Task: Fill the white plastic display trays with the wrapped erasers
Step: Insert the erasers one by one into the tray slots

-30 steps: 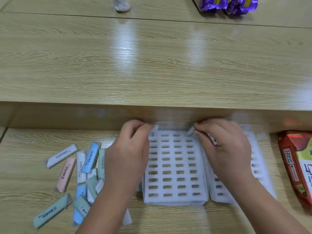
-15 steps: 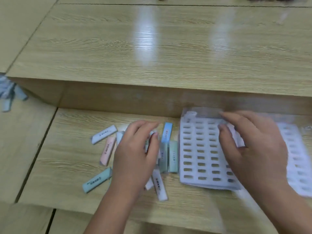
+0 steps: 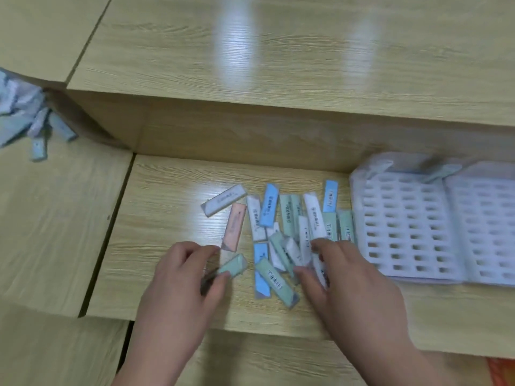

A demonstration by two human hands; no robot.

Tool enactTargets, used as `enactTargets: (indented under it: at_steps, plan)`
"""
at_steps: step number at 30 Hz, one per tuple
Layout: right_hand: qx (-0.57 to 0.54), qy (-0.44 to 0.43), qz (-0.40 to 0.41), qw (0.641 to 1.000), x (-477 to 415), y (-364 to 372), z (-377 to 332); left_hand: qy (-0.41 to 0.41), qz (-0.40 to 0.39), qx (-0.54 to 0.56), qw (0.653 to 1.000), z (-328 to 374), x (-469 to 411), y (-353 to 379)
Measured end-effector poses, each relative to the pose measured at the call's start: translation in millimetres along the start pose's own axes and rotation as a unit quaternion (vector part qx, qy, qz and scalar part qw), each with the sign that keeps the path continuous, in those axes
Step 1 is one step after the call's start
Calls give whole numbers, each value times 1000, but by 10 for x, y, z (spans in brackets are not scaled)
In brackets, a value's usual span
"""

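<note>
Our left hand [image 3: 178,288] is pinching a green eraser [image 3: 232,267] at its fingertips; to us, a grip on its long sides is looking best for seating it squarely. Our right hand [image 3: 348,282] is curling over the eraser pile [image 3: 289,218], with its hold unclear. The white trays [image 3: 404,227] are lying just right of it.

A: Left hand [image 3: 181,277], left of the eraser pile [image 3: 281,232]: bare, with the wrist and forearm bare as far as seen.
B: Right hand [image 3: 351,280], right of the pile: same. Bare wrist and forearm, short plain thumbnail showing.
</note>
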State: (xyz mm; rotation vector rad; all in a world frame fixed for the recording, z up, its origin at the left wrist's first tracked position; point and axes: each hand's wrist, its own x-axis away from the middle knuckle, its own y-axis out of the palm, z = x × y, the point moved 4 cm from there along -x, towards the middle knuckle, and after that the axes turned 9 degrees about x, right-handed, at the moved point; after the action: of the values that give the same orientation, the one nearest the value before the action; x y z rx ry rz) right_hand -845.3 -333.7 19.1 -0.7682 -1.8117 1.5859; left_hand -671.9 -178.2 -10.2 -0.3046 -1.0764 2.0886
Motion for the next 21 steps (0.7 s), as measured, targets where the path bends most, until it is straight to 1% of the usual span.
enactTargets:
  at_steps: [3,6,9,14,16,18,19,21]
  plan:
    - [29,17,-2,999,-37,65,-78,17,5,0,1000,30,-19,13]
    - [44,33,18,998,-56,99,-124,49,16,9,999,191,-62,77]
    - [25,58,36,997,-91,93,-140,71,15,25,997,366,-131,177]
    - [-25,117,19,993,-154,93,-96,74,-1,71,995,597,-267,296]
    - [-63,128,20,990,-152,82,-67,61,-16,110,992,654,-305,343]
    - [-108,130,14,986,-137,69,-45,35,-33,177,983,690,-328,387]
    - [-133,130,15,982,-124,53,-35,15,-41,219,975,711,-342,406]
    - [-190,130,33,973,-105,7,-15,-36,-78,321,943,772,-377,459]
